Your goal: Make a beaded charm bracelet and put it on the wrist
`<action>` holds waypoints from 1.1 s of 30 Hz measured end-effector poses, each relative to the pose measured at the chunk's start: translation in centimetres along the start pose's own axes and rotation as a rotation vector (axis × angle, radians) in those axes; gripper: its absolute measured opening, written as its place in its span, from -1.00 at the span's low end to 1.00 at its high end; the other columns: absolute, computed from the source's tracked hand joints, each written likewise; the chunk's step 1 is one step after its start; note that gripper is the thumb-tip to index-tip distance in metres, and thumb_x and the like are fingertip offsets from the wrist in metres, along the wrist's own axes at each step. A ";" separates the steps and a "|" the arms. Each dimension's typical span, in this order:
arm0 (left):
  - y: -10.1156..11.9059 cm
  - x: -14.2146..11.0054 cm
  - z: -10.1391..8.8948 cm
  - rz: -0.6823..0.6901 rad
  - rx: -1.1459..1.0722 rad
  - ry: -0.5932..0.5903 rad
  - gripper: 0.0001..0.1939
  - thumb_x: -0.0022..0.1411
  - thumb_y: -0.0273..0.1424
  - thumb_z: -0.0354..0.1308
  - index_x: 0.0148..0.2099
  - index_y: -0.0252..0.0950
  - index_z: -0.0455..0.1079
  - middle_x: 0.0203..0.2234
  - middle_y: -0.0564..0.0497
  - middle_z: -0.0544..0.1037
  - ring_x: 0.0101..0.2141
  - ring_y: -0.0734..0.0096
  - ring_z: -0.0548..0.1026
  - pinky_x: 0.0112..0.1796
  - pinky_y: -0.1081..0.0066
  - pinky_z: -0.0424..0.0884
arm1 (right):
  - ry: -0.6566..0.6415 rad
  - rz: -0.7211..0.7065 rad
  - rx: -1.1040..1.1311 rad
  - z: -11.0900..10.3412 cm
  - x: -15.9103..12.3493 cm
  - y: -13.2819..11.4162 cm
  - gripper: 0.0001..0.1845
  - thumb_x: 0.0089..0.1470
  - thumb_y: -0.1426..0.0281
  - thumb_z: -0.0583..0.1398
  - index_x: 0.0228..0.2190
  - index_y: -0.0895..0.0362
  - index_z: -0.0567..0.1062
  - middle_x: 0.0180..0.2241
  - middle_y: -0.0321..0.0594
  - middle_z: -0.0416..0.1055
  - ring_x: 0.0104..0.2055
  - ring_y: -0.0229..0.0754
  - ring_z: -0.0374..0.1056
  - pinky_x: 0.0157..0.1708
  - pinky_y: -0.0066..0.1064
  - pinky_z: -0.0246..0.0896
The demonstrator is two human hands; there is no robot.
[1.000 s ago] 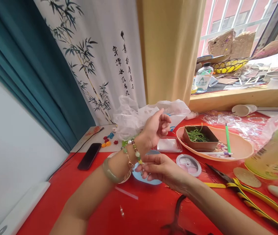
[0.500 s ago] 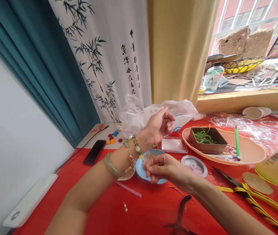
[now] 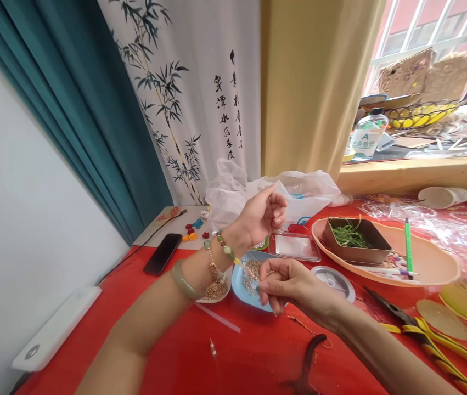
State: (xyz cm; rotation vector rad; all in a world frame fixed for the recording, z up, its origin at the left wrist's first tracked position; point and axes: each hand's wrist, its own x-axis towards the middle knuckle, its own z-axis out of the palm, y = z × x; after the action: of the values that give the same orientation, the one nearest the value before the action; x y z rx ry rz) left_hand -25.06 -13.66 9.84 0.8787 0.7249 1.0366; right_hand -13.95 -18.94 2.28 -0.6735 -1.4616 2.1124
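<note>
My left hand [image 3: 266, 216] is raised palm up over the table, its fingers loosely curled, thumb apart, holding nothing. Around that wrist hangs a bracelet [image 3: 227, 249] of green, yellow and clear beads with a gold chain part. Farther down the forearm sits a pale green bangle [image 3: 184, 281]. My right hand [image 3: 286, 282] is pinched beside the wrist, seemingly on the thin end of the bracelet; the exact piece is too small to make out. Below both hands are a light blue dish [image 3: 239, 288] of small gold beads and a white dish [image 3: 221, 297] holding more.
Yellow-black pliers [image 3: 422, 334] and dark-jawed pliers [image 3: 309, 356] lie at the right and front. Behind them are a spool [image 3: 344, 291] and a peach tray [image 3: 439, 269] with a brown box [image 3: 356, 249]. A phone [image 3: 163, 254] lies left; plastic bags [image 3: 315, 189] stand behind.
My right hand has drawn slightly to the right, away from my left wrist, and a thin strand shows between them. The view has turned a little left.
</note>
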 end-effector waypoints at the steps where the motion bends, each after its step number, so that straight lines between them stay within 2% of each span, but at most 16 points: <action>1: 0.1 0.0 0.0 0.009 -0.001 -0.005 -0.49 0.30 -0.33 -0.23 -0.66 -0.36 0.21 -0.86 0.16 0.10 -0.82 0.68 0.12 -0.71 0.61 0.03 | 0.008 -0.002 -0.029 0.1 0.0 -0.1 -0.70 -0.18 0.28 0.29 -0.54 0.21 0.32 -0.61 -0.29 0.44 -0.67 -0.44 0.25 -0.64 -0.59 0.09; 8: 0.1 0.3 -0.5 0.025 0.004 -0.023 -0.49 0.29 -0.34 -0.24 -0.66 -0.36 0.23 -0.87 0.15 0.12 -0.82 0.66 0.13 -0.72 0.61 0.01 | 0.128 -0.075 -0.241 1.0 -0.4 -0.7 -0.81 -0.12 0.32 0.22 -0.52 0.21 0.42 -0.66 -0.36 0.36 -0.71 -0.45 0.18 -0.67 -0.56 0.03; 12: -0.4 0.7 -0.9 0.022 0.020 0.007 -0.51 0.28 -0.33 -0.22 -0.65 -0.36 0.23 -0.85 0.16 0.12 -0.82 0.67 0.14 -0.71 0.61 0.01 | 0.148 -0.167 -0.312 0.6 -0.3 -0.2 -0.76 -0.08 0.33 0.17 -0.41 0.25 0.51 -0.69 -0.39 0.26 -0.72 -0.46 0.07 -0.69 -0.55 -0.04; 16: -0.8 1.3 -1.3 0.032 0.059 0.030 -0.52 0.28 -0.32 -0.21 -0.63 -0.36 0.24 -0.84 0.16 0.12 -0.81 0.67 0.13 -0.71 0.61 0.01 | 0.125 -0.112 -0.332 0.1 0.0 0.0 -0.73 -0.04 0.35 0.13 -0.32 0.24 0.51 -0.68 -0.41 0.23 -0.68 -0.44 0.06 -0.67 -0.55 -0.07; 19: -1.1 2.0 -1.3 0.029 0.107 0.043 -0.53 0.27 -0.32 -0.19 -0.63 -0.37 0.25 -0.84 0.15 0.13 -0.80 0.67 0.14 -0.71 0.61 0.01 | 0.119 -0.084 -0.358 -0.2 0.4 0.0 -0.79 -0.03 0.36 0.13 -0.41 0.21 0.51 -0.61 -0.34 0.32 -0.61 -0.40 0.15 -0.62 -0.53 -0.02; 22: -1.5 2.5 -0.9 0.019 0.163 0.060 -0.53 0.26 -0.34 -0.18 -0.64 -0.39 0.26 -0.85 0.15 0.14 -0.81 0.67 0.15 -0.72 0.61 0.01 | 0.151 -0.116 -0.379 -0.3 0.9 0.0 -0.87 -0.10 0.38 0.20 -0.52 0.19 0.51 -0.45 -0.26 0.40 -0.45 -0.32 0.24 -0.48 -0.49 0.09; 25: -1.7 2.7 -0.2 0.015 0.198 0.067 -0.52 0.26 -0.34 -0.19 -0.64 -0.39 0.26 -0.85 0.16 0.14 -0.81 0.69 0.13 -0.71 0.62 0.02 | 0.200 -0.122 -0.366 -0.3 1.3 0.1 -0.88 -0.19 0.46 0.25 -0.47 0.18 0.53 -0.38 -0.26 0.42 -0.39 -0.29 0.26 -0.41 -0.47 0.13; 29: -1.7 2.9 0.5 0.010 0.218 0.058 -0.52 0.26 -0.32 -0.20 -0.64 -0.38 0.26 -0.84 0.16 0.15 -0.80 0.69 0.14 -0.72 0.61 0.02 | 0.254 -0.100 -0.257 -0.2 1.6 0.2 -0.67 -0.18 0.47 0.26 -0.25 0.18 0.49 -0.45 -0.31 0.43 -0.54 -0.39 0.20 -0.55 -0.54 0.08; 33: -1.6 3.4 0.7 0.007 0.217 0.062 -0.53 0.26 -0.30 -0.20 -0.62 -0.37 0.26 -0.84 0.16 0.14 -0.80 0.68 0.15 -0.72 0.61 0.00 | 0.257 -0.084 -0.078 -0.1 1.7 0.2 -0.65 -0.17 0.41 0.26 -0.24 0.20 0.45 -0.43 -0.29 0.45 -0.61 -0.45 0.19 -0.56 -0.57 0.16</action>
State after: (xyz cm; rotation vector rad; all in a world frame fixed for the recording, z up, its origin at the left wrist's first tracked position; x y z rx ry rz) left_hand -22.64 -11.01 8.42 1.0396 0.8992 1.0073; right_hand -15.25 -17.84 1.85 -0.8618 -1.4087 1.8367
